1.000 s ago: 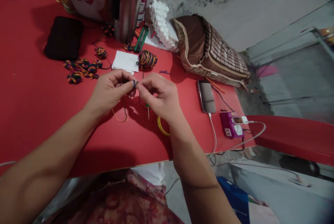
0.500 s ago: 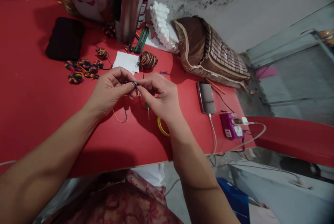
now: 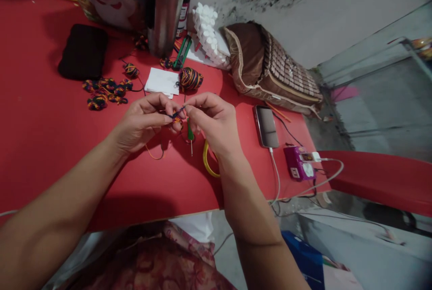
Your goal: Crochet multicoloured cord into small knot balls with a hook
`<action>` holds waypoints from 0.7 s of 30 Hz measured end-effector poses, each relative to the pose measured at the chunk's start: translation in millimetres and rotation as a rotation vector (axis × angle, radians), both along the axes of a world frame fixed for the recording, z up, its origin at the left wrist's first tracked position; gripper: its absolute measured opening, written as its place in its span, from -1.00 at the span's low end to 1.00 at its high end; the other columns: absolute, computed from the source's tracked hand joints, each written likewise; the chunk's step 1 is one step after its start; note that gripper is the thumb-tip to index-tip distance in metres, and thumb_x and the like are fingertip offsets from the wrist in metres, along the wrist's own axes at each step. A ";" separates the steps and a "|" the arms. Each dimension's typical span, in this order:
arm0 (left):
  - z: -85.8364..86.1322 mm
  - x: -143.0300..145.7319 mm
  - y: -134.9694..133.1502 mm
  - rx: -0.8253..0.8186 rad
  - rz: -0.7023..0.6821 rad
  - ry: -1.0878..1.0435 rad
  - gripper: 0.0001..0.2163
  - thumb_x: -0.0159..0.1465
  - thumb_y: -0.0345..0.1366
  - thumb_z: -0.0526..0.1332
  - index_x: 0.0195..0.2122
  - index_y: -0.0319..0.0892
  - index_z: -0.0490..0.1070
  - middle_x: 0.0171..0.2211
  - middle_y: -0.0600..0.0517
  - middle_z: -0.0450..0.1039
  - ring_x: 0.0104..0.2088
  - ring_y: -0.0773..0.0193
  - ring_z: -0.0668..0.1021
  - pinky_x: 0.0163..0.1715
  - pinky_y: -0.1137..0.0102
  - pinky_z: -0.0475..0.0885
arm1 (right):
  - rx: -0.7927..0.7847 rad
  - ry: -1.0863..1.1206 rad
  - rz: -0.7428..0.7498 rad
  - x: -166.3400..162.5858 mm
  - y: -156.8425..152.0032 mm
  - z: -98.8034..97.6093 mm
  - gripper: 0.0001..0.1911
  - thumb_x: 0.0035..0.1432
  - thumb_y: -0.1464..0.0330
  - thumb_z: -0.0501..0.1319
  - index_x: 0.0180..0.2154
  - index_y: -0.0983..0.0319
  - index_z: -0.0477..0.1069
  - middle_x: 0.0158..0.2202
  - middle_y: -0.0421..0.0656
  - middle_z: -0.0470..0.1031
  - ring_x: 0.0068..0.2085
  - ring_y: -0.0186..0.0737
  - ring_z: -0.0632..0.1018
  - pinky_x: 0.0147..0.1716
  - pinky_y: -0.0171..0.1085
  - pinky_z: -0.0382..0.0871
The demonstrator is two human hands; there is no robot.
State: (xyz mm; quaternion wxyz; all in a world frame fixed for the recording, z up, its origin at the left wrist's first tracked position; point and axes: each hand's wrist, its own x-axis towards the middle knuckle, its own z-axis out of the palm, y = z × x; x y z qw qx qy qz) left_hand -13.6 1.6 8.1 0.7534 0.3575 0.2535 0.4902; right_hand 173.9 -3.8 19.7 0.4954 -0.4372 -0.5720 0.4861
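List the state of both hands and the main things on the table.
Left hand: pinching multicoloured yarn piece
Right hand: pinching dark strand
Dark strand: stretched between hands
Large yarn ball: wound
Small yarn ball: wound
Phone: face up, screen dark, cable attached
Purple socket box: charger plugged in
Green-handled tool: metal tip exposed
White papers: flat

No text readable: label [image 3: 183, 12] on bottle [image 3: 186, 2], white sticker [image 3: 294, 173] on purple box [image 3: 290, 156] too small.
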 end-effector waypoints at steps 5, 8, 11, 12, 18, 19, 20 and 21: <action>0.8 -1.0 -0.2 0.011 0.021 0.025 -0.88 0.07 -0.34 0.52 -0.48 -0.19 0.61 -0.36 -0.08 0.64 -0.46 0.23 0.65 -0.41 0.33 0.64 | 0.003 -0.019 0.000 -0.8 0.0 -2.2 -0.92 0.27 0.31 0.40 -0.27 0.14 0.55 -0.38 -0.28 0.65 -0.56 -0.43 0.40 -0.59 -0.34 0.33; -0.6 1.9 0.0 0.035 0.083 0.046 -0.78 0.12 -0.29 0.58 -0.50 -0.21 0.57 -0.36 -0.06 0.65 -0.50 0.31 0.63 -0.43 0.40 0.62 | 0.025 -0.036 0.012 -0.9 -0.4 -2.0 -0.91 0.28 0.30 0.40 -0.26 0.15 0.55 -0.38 -0.28 0.64 -0.56 -0.43 0.40 -0.59 -0.34 0.33; -1.1 5.6 -0.1 0.015 0.115 0.043 -0.73 0.03 -0.43 0.62 -0.47 -0.20 0.52 -0.39 0.02 0.66 -0.54 0.36 0.63 -0.46 0.46 0.59 | 0.034 -0.040 0.016 -0.8 -1.3 -1.3 -0.90 0.29 0.28 0.41 -0.24 0.15 0.56 -0.37 -0.28 0.62 -0.55 -0.43 0.40 -0.58 -0.34 0.33; -0.7 6.6 -0.1 0.001 0.119 0.037 -0.72 0.01 -0.48 0.62 -0.45 -0.19 0.51 -0.40 0.04 0.65 -0.55 0.35 0.64 -0.47 0.47 0.60 | 0.039 -0.041 0.015 -0.7 -1.7 -0.8 -0.90 0.30 0.28 0.41 -0.24 0.15 0.56 -0.37 -0.28 0.61 -0.54 -0.42 0.41 -0.57 -0.33 0.34; 0.7 8.6 -1.1 -0.034 0.085 0.054 -0.81 0.00 -0.50 0.54 -0.39 -0.21 0.60 -0.47 0.04 0.65 -0.55 0.28 0.67 -0.45 0.41 0.65 | 0.151 -0.075 -0.027 -0.4 -3.8 4.1 -0.95 0.28 0.34 0.42 -0.25 0.16 0.60 -0.23 -0.22 0.58 -0.42 -0.39 0.49 -0.43 -0.28 0.43; 0.4 8.8 -1.5 -0.033 0.083 0.058 -0.83 0.00 -0.49 0.53 -0.41 -0.21 0.61 -0.46 0.03 0.66 -0.54 0.27 0.68 -0.43 0.40 0.66 | 0.154 -0.086 -0.031 -0.1 -3.7 4.3 -0.95 0.28 0.33 0.42 -0.25 0.15 0.60 -0.21 -0.20 0.58 -0.40 -0.37 0.50 -0.43 -0.28 0.44; 0.1 9.1 -2.1 -0.032 0.089 0.064 -0.85 0.00 -0.49 0.52 -0.43 -0.21 0.61 -0.45 0.02 0.67 -0.54 0.26 0.68 -0.42 0.39 0.66 | 0.151 -0.094 -0.031 0.2 -3.6 4.1 -0.95 0.28 0.33 0.41 -0.25 0.15 0.61 -0.19 -0.19 0.58 -0.39 -0.36 0.51 -0.42 -0.27 0.44; -0.2 9.3 -2.8 -0.029 0.102 0.072 -0.86 0.00 -0.50 0.52 -0.44 -0.21 0.61 -0.45 0.01 0.67 -0.53 0.26 0.69 -0.40 0.39 0.67 | 0.150 -0.097 -0.027 0.5 -3.3 3.8 -0.96 0.28 0.33 0.41 -0.25 0.15 0.61 -0.19 -0.19 0.58 -0.38 -0.35 0.51 -0.42 -0.27 0.45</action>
